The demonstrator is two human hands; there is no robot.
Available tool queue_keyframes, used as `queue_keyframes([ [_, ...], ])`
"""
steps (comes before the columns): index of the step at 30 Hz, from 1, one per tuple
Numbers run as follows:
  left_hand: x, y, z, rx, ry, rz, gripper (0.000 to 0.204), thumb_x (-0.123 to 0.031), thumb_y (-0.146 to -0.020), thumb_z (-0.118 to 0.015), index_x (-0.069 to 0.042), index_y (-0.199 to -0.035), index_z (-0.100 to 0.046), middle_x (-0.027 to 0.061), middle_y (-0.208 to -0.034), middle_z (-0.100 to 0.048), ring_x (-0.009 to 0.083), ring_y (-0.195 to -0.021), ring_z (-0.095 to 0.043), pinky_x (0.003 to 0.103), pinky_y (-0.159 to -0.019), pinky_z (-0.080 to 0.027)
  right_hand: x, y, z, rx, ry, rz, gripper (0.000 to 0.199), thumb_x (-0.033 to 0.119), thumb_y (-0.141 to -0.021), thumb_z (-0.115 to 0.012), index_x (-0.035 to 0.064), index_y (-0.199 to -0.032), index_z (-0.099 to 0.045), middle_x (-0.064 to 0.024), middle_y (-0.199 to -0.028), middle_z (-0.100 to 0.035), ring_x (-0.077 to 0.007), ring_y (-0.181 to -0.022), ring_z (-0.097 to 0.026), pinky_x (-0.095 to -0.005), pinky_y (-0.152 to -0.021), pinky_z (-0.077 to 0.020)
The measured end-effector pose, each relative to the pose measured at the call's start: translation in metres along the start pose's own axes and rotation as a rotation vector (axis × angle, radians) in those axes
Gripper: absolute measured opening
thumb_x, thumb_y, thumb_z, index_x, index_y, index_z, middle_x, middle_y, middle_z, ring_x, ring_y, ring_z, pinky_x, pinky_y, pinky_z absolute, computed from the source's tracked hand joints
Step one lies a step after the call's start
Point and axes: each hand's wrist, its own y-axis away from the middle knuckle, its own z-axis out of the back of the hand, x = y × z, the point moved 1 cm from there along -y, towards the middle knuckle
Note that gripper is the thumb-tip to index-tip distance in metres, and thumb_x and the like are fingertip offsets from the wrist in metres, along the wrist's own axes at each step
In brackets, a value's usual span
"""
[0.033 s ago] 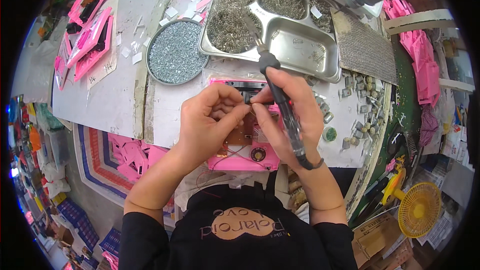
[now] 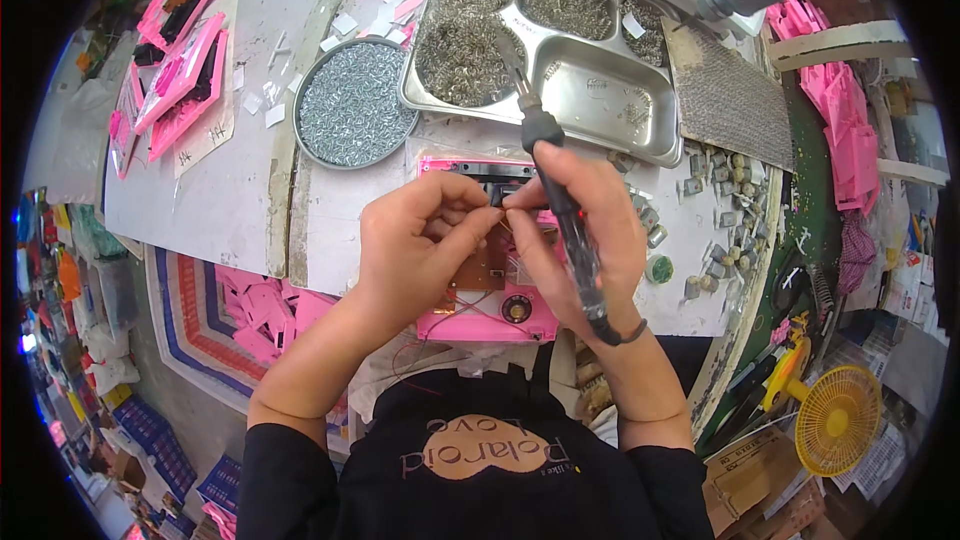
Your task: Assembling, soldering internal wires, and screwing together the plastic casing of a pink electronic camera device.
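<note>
**At the bench edge, both hands on a pink casing**

Centre of the frame, just above my black shirt, my two hands meet over a pink plastic casing (image 2: 478, 322) that lies flat on the white worktop (image 2: 230, 200). My left hand (image 2: 420, 240) is curled narrow, thumb and forefinger pinched together on some small part at the casing's upper middle; what exactly sits between the fingertips I cannot tell. My right hand (image 2: 580, 230) is wrapped around a dark soldering iron (image 2: 560, 210), held like a pen, its metal tip pointing toward the upper middle of the frame and its handle running down across my wrist. The fingertips of that hand also press against the same small spot, touching my left fingers. A brown circuit board (image 2: 478, 270) shows inside the casing below my hands, with a round dark knob (image 2: 516, 309) near the lower edge and thin red wires trailing off it.

Above the casing, a divided steel tray (image 2: 600, 100) holds heaps of small metal springs. To its left sits a round tin (image 2: 352, 102) full of silvery screws. More pink casings (image 2: 175, 80) are stacked at the upper left. Small metal pieces (image 2: 720, 230) are scattered at centre right, and a yellow fan (image 2: 838, 418) stands at the lower right.
</note>
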Motion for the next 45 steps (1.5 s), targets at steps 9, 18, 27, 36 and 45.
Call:
queue_keyframes([
  [9, -0.008, -0.003, 0.007, 0.091, -0.187, -0.118, 0.010, -0.001, -0.088, -0.075, 0.000, -0.096, -0.070, 0.0061, -0.079, -0.062, 0.0129, -0.060, -0.056, 0.029, -0.055, -0.046, -0.002, 0.000, 0.004, 0.053, 0.050, 0.054, 0.057, -0.012, -0.077, -0.077, 0.0071, -0.129, -0.067, -0.0127, -0.102, -0.068, -0.0236, -0.083, -0.068, -0.0313, -0.071, -0.0558],
  [18, -0.013, -0.006, -0.001, 0.063, -0.442, -0.199, 0.008, -0.002, -0.081, -0.076, 0.000, -0.082, -0.069, 0.0098, -0.088, -0.058, 0.0268, -0.072, -0.063, 0.039, -0.063, -0.052, -0.002, 0.015, 0.036, -0.007, 0.163, -0.018, 0.041, 0.000, -0.079, -0.082, 0.0017, -0.118, -0.069, -0.0109, -0.093, -0.067, -0.0250, -0.074, -0.060, -0.0342, -0.069, -0.0490],
  [27, -0.006, -0.006, 0.001, 0.079, -0.463, -0.170, 0.008, -0.002, -0.077, -0.074, 0.000, -0.078, -0.066, 0.0130, -0.089, -0.059, 0.0329, -0.074, -0.063, 0.042, -0.067, -0.052, 0.003, 0.037, 0.071, 0.025, -0.035, 0.026, 0.029, 0.008, -0.083, -0.078, 0.0024, -0.109, -0.065, -0.0072, -0.074, -0.061, -0.0219, -0.065, -0.052, -0.0349, -0.060, -0.0406],
  [36, -0.006, -0.007, 0.005, 0.073, -0.431, -0.156, 0.008, -0.001, -0.078, -0.072, 0.000, -0.079, -0.064, 0.0135, -0.089, -0.059, 0.0322, -0.073, -0.063, 0.040, -0.066, -0.053, 0.010, 0.036, 0.070, 0.180, 0.054, 0.105, 0.023, 0.007, -0.080, -0.077, 0.0040, -0.101, -0.067, -0.0042, -0.066, -0.057, -0.0225, -0.056, -0.051, -0.0360, -0.059, -0.0419],
  [45, -0.004, -0.006, 0.007, 0.078, -0.406, -0.163, 0.009, 0.000, -0.077, -0.073, 0.001, -0.079, -0.064, 0.0118, -0.087, -0.056, 0.0286, -0.074, -0.060, 0.038, -0.065, -0.050, 0.007, 0.034, 0.065, 0.198, 0.057, 0.127, 0.024, 0.006, -0.078, -0.077, 0.0043, -0.100, -0.069, -0.0037, -0.064, -0.056, -0.0223, -0.054, -0.050, -0.0358, -0.056, -0.0397],
])
